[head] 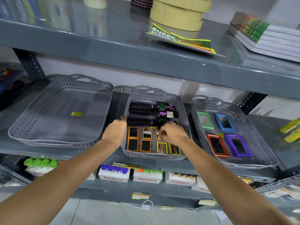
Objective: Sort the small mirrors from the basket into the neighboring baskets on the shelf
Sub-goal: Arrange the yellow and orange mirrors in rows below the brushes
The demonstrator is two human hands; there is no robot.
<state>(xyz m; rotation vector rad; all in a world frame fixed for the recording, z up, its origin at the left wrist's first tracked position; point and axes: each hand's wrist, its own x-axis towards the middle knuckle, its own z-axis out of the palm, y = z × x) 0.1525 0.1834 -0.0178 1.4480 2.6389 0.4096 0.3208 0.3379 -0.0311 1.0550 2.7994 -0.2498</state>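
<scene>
The middle grey basket [181, 108] holds several small orange-framed mirrors [133, 132] and two yellow-framed mirrors [162, 147] at its front, with round hairbrushes [142, 109] behind them. My left hand [115, 131] grips the basket's left rim. My right hand [172, 133] is inside the basket with its fingers closed on an orange-framed mirror [157, 133], mostly hidden under the hand. The right basket [263, 143] holds green [203, 120], blue [225, 122], red [217, 145] and purple [238, 145] larger mirrors. The left basket [53, 101] has only a yellow sticker in it.
All three baskets stand on a grey metal shelf [113, 104]. The shelf above [146, 51] carries tape rolls and paper stacks. Below are boxes of bottles [114, 173]. Yellow packets [291, 129] lie at the far right.
</scene>
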